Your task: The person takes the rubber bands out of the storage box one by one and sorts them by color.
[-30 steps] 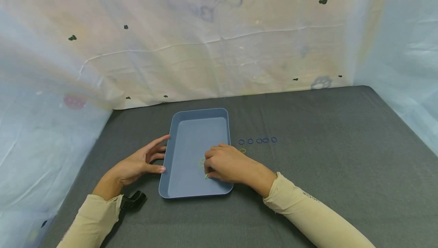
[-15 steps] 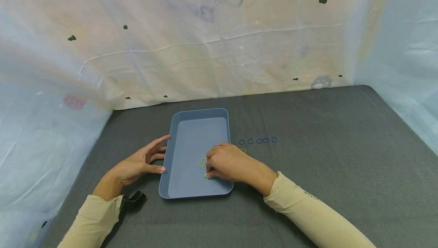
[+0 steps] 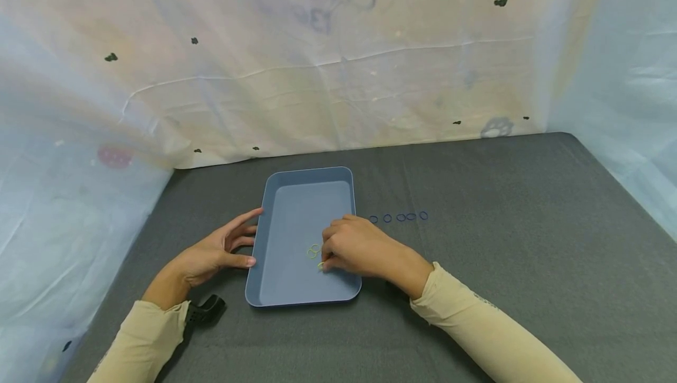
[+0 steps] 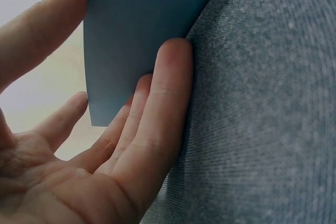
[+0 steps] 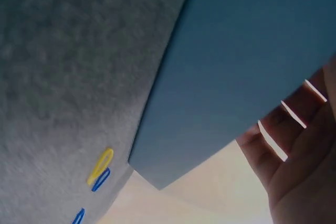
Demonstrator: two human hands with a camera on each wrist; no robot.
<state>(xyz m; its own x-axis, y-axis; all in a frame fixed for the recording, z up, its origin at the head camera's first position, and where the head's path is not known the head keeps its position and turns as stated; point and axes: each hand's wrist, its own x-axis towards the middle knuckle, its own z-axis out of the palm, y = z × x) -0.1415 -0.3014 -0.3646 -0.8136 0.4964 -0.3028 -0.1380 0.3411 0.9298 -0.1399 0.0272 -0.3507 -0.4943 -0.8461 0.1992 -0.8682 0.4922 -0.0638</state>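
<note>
Right hand: I'm pinching a ring; left hand: fingers extended, I'm touching the tray's side.

Open room lies above the far half of the blue tray, its raised walls barring any low slide across the bench. A person's left grip flanks the left wall; the right grip and sleeve span the near right. Past the flat blue rings, wide bench stretches right; a hanging sheet closes the back.
</note>
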